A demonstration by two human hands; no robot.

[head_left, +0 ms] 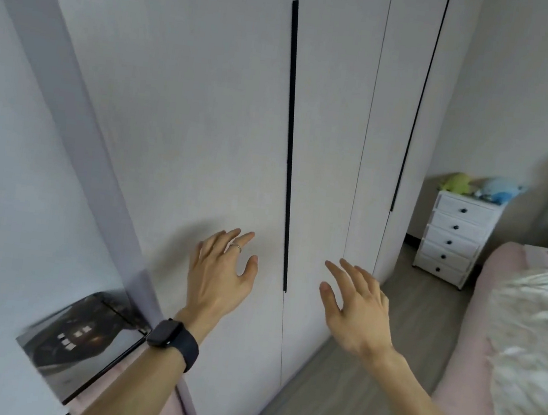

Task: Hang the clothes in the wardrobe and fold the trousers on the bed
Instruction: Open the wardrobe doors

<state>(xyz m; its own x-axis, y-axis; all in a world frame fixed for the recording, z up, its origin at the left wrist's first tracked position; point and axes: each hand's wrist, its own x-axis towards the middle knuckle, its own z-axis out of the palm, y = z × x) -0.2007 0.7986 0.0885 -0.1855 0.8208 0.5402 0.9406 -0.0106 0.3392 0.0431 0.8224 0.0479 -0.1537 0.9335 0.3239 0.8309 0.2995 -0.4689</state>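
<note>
Head view | left hand (220, 269) and right hand (357, 307) spread wide, holding nothing, raised close to the shut wardrobe (191, 111), either side of its black handle strip (288, 147) | bed (474, 335) near right.

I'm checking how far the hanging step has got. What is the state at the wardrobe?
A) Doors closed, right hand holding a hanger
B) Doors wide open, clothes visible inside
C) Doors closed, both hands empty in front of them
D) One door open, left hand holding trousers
C: the wardrobe doors sit closed on either side of the black handle strip, and the left hand and right hand are spread open, holding nothing.
</note>
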